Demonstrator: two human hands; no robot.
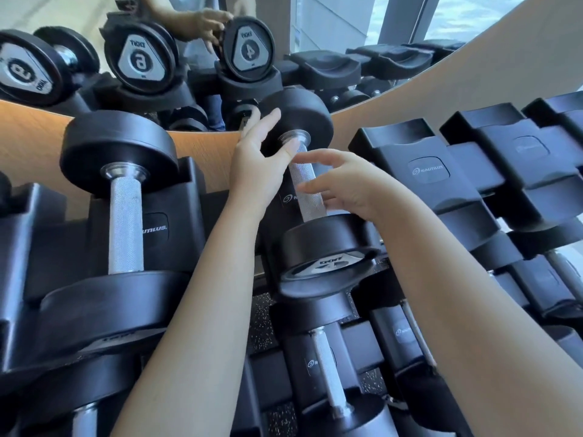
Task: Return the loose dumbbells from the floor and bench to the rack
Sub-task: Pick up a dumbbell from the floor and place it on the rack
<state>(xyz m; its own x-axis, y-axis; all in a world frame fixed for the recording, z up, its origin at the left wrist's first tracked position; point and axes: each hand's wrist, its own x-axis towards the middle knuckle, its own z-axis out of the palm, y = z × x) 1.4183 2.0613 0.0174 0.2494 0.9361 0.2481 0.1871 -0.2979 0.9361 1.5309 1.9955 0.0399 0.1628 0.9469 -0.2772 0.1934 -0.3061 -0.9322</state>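
A small black dumbbell [328,244] with a knurled silver handle lies in a cradle on the top tier of the black rack [457,184], in the middle of the view. My left hand [258,156] rests against its far head, fingers spread, thumb touching the handle's collar. Hovering over the handle, my right hand [344,184] has its fingers apart and grips nothing. A larger dumbbell [123,212] sits in the cradle to the left.
To the right, several top-tier cradles [517,152] hold nothing. Lower tiers carry more dumbbells [331,386]. A mirror [189,58] behind the rack reflects numbered dumbbell ends and a hand. A wood panel [441,89] frames the mirror. Speckled floor shows between rack bars.
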